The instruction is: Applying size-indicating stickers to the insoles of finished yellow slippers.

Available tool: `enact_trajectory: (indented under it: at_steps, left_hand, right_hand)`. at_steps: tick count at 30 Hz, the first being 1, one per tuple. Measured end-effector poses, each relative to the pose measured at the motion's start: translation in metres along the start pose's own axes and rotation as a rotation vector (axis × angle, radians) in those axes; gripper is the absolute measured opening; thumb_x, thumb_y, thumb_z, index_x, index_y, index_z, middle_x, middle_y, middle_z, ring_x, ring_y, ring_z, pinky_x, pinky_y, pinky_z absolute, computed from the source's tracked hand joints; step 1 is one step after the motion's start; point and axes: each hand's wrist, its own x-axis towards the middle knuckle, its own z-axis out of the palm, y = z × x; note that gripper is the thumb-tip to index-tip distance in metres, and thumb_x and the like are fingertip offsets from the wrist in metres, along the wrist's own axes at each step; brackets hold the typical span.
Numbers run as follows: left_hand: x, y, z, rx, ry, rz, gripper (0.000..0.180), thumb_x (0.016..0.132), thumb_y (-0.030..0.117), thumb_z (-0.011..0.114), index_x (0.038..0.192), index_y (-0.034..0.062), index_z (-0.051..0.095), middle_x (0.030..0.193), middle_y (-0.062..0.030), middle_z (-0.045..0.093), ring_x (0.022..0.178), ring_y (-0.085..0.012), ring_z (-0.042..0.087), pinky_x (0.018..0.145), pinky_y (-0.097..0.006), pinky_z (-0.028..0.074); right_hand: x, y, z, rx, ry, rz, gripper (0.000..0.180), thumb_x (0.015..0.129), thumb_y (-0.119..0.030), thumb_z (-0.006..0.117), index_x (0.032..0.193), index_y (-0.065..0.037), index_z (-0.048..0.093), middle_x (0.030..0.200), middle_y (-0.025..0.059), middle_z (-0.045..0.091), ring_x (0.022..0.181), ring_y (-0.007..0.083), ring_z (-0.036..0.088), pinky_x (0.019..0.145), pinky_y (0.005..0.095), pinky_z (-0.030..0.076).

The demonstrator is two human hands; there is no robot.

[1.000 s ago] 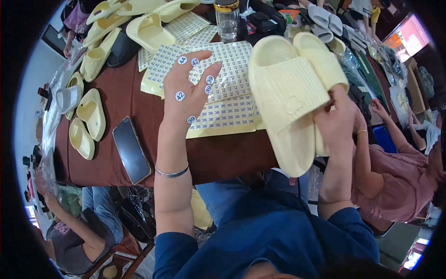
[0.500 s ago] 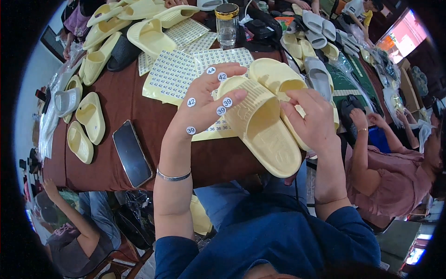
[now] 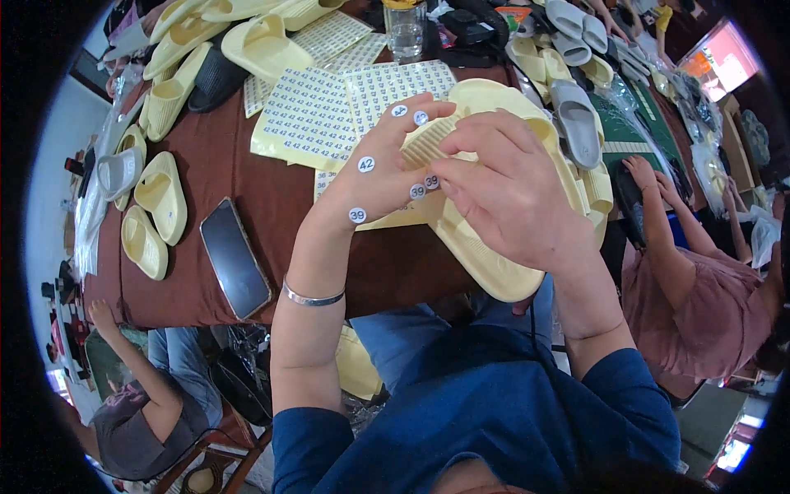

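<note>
My left hand [image 3: 380, 160] grips a pale yellow slide slipper [image 3: 485, 259] at its ribbed strap, with the sole slanting down toward me. Several round white stickers with printed numbers dot the back, fingers and thumb of that hand. My right hand [image 3: 514, 193] reaches across the slipper, its fingertips pinched at a round sticker [image 3: 432, 181] on my left thumb. It hides much of the strap and footbed. Behind this slipper lies another pale yellow slipper [image 3: 485, 95], partly covered. Sticker sheets [image 3: 309, 115] lie beyond my left hand, and one is partly under it.
A phone [image 3: 236, 259] lies on the brown tablecloth [image 3: 304, 284] at left. Yellow slippers [image 3: 160, 193] and a black one [image 3: 218, 86] stand beyond it. A glass jar [image 3: 405, 37] is at the back. Grey slippers [image 3: 576, 123] lie at right, near a co-worker's hands [image 3: 646, 177].
My right hand has moved left over the slipper, from its right side to my left thumb. My left hand has shifted slightly right and still holds the slipper.
</note>
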Motion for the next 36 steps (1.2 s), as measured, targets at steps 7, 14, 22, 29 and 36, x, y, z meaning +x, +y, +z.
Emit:
enact_trajectory:
  at_steps: [7,14,22,29,36]
  left_hand:
    - [-0.001,-0.005,0.003,-0.045,-0.021,-0.002,0.064,0.079,0.015,0.079,0.138,0.0157,0.055,0.148,-0.0186,0.044,0.137,-0.0357,0.045,0.11,-0.041,0.04]
    - [-0.001,-0.003,0.008,-0.038,-0.004,0.019,0.063,0.077,0.013,0.081,0.136,0.0139,0.058,0.146,-0.0167,0.046,0.134,-0.033,0.048,0.111,-0.039,0.04]
    - [-0.002,-0.003,0.008,-0.249,0.091,-0.128,0.048,0.085,0.018,0.078,0.126,0.0019,0.062,0.115,-0.0124,0.067,0.104,-0.0186,0.064,0.091,-0.032,0.052]
    - [0.003,0.001,0.018,0.047,0.069,-0.083,0.05,0.088,0.027,0.076,0.128,-0.0004,0.061,0.11,-0.0147,0.068,0.1,-0.0195,0.064,0.087,-0.033,0.052]
    - [0.002,0.001,0.023,0.006,0.031,-0.115,0.065,0.086,0.034,0.079,0.133,-0.003,0.055,0.109,-0.013,0.068,0.098,-0.0174,0.064,0.086,-0.03,0.052]
  right_hand:
    - [0.001,-0.004,-0.005,0.007,-0.066,0.009,0.021,0.071,-0.002,0.076,0.091,-0.002,0.067,0.104,0.0105,0.063,0.101,0.0335,0.061,0.086,0.0432,0.051]
    - [-0.004,-0.001,0.0,0.022,-0.009,-0.022,0.016,0.07,-0.004,0.073,0.082,-0.005,0.064,0.096,0.0069,0.061,0.098,0.0285,0.059,0.09,0.0436,0.047]
    - [-0.021,0.026,-0.079,-0.15,-0.128,0.095,0.014,0.079,0.003,0.068,0.091,-0.001,0.063,0.1,0.0126,0.064,0.098,0.0314,0.063,0.086,0.0386,0.05]
    - [-0.08,0.031,-0.115,-0.171,-0.5,0.345,0.006,0.084,-0.007,0.064,0.085,-0.003,0.06,0.091,0.009,0.061,0.094,0.0291,0.058,0.079,0.0403,0.043]
    - [-0.1,0.051,-0.115,-0.119,-0.554,0.42,0.007,0.085,-0.009,0.062,0.085,-0.002,0.06,0.086,0.0112,0.059,0.089,0.0317,0.057,0.078,0.0417,0.045]
